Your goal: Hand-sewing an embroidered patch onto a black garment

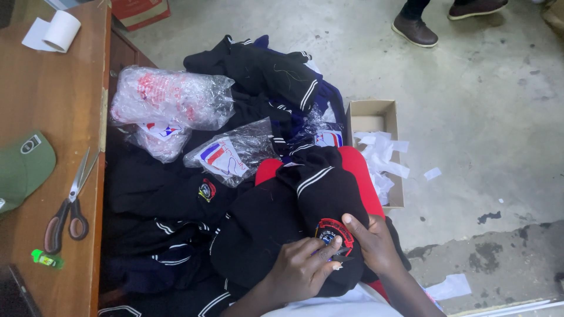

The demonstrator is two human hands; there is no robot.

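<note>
nearest the lens i log the left hand (302, 267), flat on a black knitted garment (276, 223) bunched in the lap, its fingers curled together and pinching a small dark tool (341, 254), thread snips by the look of it, though i cannot tell for sure. the right hand (376, 243) grips the cloth from the other side, thumb pressed along the edge of a red-rimmed embroidered badge (333, 230) sewn on the garment. the tool tip sits at the badge's lower edge. red fabric (361, 170) shows beneath the garment.

beyond the lap, a heap of black garments with white stripes (258, 70) covers the floor, with clear plastic bags (170, 97) lying on top. a small open cardboard box (376, 114) holding white paper scraps stands just beside the heap on the concrete floor (482, 117). a wooden table (53, 100) runs along my left edge, carrying brown-handled scissors (70, 205), a green cap (23, 167) and a white paper roll (61, 30). another person's brown shoe (415, 30) shows at the far top.
</note>
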